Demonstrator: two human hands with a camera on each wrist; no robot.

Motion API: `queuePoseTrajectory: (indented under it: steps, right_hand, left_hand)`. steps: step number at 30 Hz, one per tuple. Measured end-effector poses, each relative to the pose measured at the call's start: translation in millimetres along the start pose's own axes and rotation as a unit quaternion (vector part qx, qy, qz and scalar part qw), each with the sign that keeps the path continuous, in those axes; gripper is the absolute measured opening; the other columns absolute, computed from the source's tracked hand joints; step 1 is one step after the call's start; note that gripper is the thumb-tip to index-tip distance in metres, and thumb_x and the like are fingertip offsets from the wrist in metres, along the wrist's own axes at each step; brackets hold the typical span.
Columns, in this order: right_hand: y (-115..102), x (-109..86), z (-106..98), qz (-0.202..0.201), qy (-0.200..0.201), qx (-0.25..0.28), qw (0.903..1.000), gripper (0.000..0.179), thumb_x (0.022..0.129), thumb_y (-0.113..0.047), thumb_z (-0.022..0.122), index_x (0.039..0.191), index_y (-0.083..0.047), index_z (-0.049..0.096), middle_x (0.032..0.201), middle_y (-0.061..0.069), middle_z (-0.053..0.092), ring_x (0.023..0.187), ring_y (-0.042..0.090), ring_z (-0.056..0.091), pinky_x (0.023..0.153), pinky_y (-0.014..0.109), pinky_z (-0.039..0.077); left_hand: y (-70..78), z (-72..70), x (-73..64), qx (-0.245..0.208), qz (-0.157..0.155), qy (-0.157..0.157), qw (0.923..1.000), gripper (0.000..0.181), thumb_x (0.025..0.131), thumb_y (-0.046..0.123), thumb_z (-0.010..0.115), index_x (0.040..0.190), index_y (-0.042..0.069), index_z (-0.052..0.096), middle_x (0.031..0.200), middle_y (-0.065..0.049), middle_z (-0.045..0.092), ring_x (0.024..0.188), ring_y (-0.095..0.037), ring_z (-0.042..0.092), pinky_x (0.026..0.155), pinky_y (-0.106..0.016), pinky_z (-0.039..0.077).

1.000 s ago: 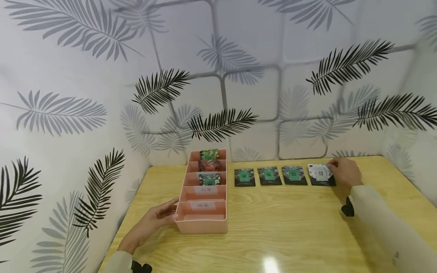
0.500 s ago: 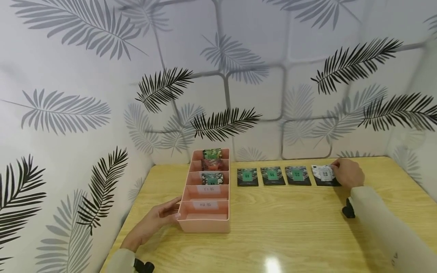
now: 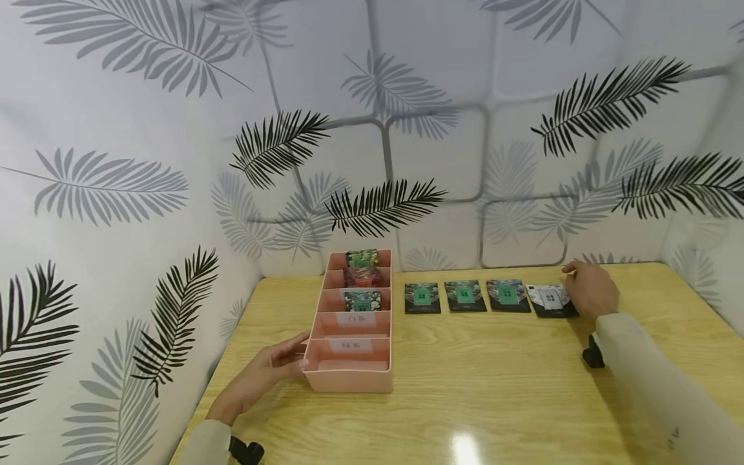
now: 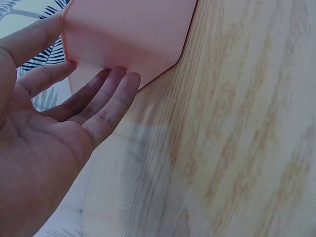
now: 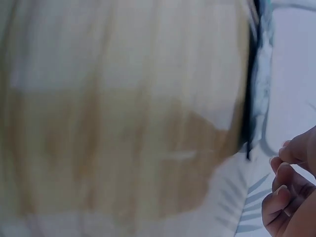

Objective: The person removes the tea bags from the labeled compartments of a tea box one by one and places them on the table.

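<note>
My left hand (image 3: 264, 374) rests at the near left corner of a pink compartment box (image 3: 349, 382). In the left wrist view its fingertips touch the box's outer wall (image 4: 128, 34), fingers spread and only slightly bent. My right hand (image 3: 593, 290) is beside a white-and-black sachet (image 3: 551, 299), the rightmost in a row. The right wrist view shows its fingers (image 5: 276, 202) loosely curled, with a small gap to the sachet (image 5: 260, 89). Left of it lie three black-and-green sachets: one (image 3: 422, 298), another (image 3: 465, 295) and a third (image 3: 507, 295).
The box's far three compartments hold a green packet (image 3: 362, 258), a red packet (image 3: 361, 278) and a dark green packet (image 3: 362, 301). White labels (image 3: 351, 346) mark the nearer two. A leaf-patterned wall (image 3: 430, 161) borders the wooden table (image 3: 465, 368).
The right fingers have let go of the white-and-black sachet and lifted slightly off it. That sachet has shifted a little left and nearer. My left hand stays at the box.
</note>
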State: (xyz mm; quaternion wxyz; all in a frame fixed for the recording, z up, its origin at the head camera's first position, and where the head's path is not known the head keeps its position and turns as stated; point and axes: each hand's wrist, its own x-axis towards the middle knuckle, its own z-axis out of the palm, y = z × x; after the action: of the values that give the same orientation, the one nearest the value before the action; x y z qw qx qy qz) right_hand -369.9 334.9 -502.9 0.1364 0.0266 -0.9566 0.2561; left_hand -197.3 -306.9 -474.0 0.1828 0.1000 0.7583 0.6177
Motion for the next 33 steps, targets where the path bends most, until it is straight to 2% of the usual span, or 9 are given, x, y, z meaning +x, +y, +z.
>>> queuePoseTrajectory:
  steps: [6, 14, 24, 33]
  right_hand:
    - [-27.3, 2.0, -5.9, -0.028, 0.024, 0.024, 0.999, 0.028, 0.095, -0.01, 0.042, 0.111, 0.001, 0.064, 0.092, 0.024, 0.063, 0.046, 0.02, 0.047, 0.037, 0.034, 0.035]
    - [-72.9, 2.8, -6.7, -0.087, 0.051, 0.055, 0.9933, 0.021, 0.094, -0.009, 0.053, 0.109, -0.001, 0.065, 0.094, 0.024, 0.065, 0.042, 0.018, 0.044, 0.039, 0.032, 0.035]
    - [-121.7, 4.0, -2.0, -0.124, 0.063, 0.094, 0.9858, 0.019, 0.096, -0.016, 0.056, 0.11, -0.008, 0.066, 0.089, 0.01, 0.065, 0.046, 0.017, 0.045, 0.041, 0.032, 0.037]
    - [-152.4, 0.8, 6.0, -0.155, 0.051, 0.121, 0.9791, 0.018, 0.095, -0.019, 0.059, 0.109, -0.01, 0.067, 0.087, 0.006, 0.064, 0.049, 0.017, 0.047, 0.043, 0.032, 0.04]
  left_hand:
    - [-0.6, -1.1, 0.2, 0.006, 0.018, -0.005, 0.9998, 0.062, 0.095, 0.021, 0.061, 0.15, 0.021, 0.033, 0.141, -0.018, 0.044, 0.123, -0.029, 0.049, 0.094, -0.046, 0.047]
    - [-3.4, -2.1, 0.0, 0.011, 0.014, 0.006, 0.9998, 0.062, 0.094, 0.022, 0.062, 0.15, 0.021, 0.034, 0.14, -0.016, 0.045, 0.121, -0.026, 0.051, 0.092, -0.041, 0.049]
    - [-2.3, -0.8, 0.4, 0.008, 0.01, -0.002, 0.9999, 0.063, 0.095, 0.024, 0.061, 0.151, 0.021, 0.031, 0.142, -0.017, 0.044, 0.122, -0.026, 0.05, 0.094, -0.041, 0.049]
    - [-0.5, 1.0, 0.5, 0.003, 0.01, 0.002, 0.9999, 0.061, 0.095, 0.022, 0.061, 0.15, 0.023, 0.034, 0.14, -0.015, 0.046, 0.122, -0.027, 0.05, 0.093, -0.04, 0.049]
